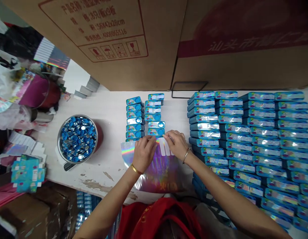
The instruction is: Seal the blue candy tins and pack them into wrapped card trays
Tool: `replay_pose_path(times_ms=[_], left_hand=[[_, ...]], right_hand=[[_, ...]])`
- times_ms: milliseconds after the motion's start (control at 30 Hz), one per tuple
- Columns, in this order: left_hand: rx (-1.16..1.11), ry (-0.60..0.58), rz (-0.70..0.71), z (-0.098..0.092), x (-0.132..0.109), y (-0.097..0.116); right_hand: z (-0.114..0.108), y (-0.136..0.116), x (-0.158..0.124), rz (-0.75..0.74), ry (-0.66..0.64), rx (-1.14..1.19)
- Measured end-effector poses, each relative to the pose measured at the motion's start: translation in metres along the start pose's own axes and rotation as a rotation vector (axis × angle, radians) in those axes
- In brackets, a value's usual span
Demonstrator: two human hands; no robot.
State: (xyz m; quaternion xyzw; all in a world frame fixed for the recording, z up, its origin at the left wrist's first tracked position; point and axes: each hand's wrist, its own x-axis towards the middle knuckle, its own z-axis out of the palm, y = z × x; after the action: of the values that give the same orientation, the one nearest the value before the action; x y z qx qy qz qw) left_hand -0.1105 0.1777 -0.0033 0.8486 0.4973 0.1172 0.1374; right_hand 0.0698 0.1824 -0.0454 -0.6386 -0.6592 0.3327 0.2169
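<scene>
Print in red is carried by two cardboard cartons (114, 56) at the top of the view. On the left carton, "56x42x28cm" and "4006065516" can be read above a row of handling symbols, and Chinese characters are printed in a red band on the right carton (243, 43). Rows of blue tins (154, 116) are stacked on the table (106, 113), with a larger block of blue tins (251, 139) to the right; the writing on their holographic labels is too small to be read.

A holographic sheet (156, 176) is laid on the table just below the nearer tins, and white strips (164, 147) are seen at its upper edge. Both forearms are extended forward from the bottom of the view, and the left hand (144, 153) and right hand (176, 144) are held close together over the sheet's upper edge. The fingers (152, 141) of each hand are curled downward and kept close together; whether anything is pinched cannot be told. A gold bangle (136, 169) is worn on the left wrist and a thin silver bangle (186, 155) on the right. A steel bowl (61, 142) filled with blue caps (77, 139) is placed to the left.
</scene>
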Motion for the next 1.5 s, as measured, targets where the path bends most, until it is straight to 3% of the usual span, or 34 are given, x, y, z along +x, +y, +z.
replay_pose_path(times_ms=[100, 233, 400, 467, 533, 633, 767, 867, 1000, 1200, 1500], left_hand=[[0.074, 0.029, 0.056, 0.005, 0.012, -0.005], [0.091, 0.024, 0.108, 0.009, 0.011, -0.004], [-0.163, -0.053, 0.079, -0.019, -0.013, 0.013], [-0.357, -0.006, -0.060, -0.035, -0.016, 0.019], [-0.574, 0.129, -0.306, -0.047, -0.009, 0.022], [-0.871, 0.321, -0.622, -0.047, 0.016, 0.020], [-1.158, 0.370, -0.764, -0.026, 0.048, 0.015], [-1.227, 0.356, -0.795, -0.008, 0.061, 0.009], [-1.121, 0.354, -0.793, 0.011, 0.074, -0.010], [-0.632, 0.412, -0.666, 0.032, 0.098, -0.038], [-0.159, 0.244, -0.657, 0.038, 0.104, -0.036]], right_hand=[[0.000, -0.006, -0.001, -0.025, 0.019, -0.012], [0.006, -0.005, 0.002, 0.071, 0.077, 0.018], [0.010, 0.002, 0.005, 0.070, 0.055, -0.094], [0.006, 0.001, 0.002, 0.044, 0.054, -0.148], [-0.001, -0.004, -0.003, 0.018, 0.102, -0.133], [-0.012, -0.018, -0.011, -0.016, 0.174, 0.069], [-0.020, -0.034, -0.009, 0.072, 0.182, 0.355], [-0.020, -0.033, 0.006, 0.164, 0.238, 0.434], [-0.017, -0.020, 0.034, 0.152, 0.236, 0.356], [-0.007, 0.000, 0.070, 0.128, 0.222, 0.101], [0.007, 0.019, 0.083, 0.170, 0.164, 0.045]])
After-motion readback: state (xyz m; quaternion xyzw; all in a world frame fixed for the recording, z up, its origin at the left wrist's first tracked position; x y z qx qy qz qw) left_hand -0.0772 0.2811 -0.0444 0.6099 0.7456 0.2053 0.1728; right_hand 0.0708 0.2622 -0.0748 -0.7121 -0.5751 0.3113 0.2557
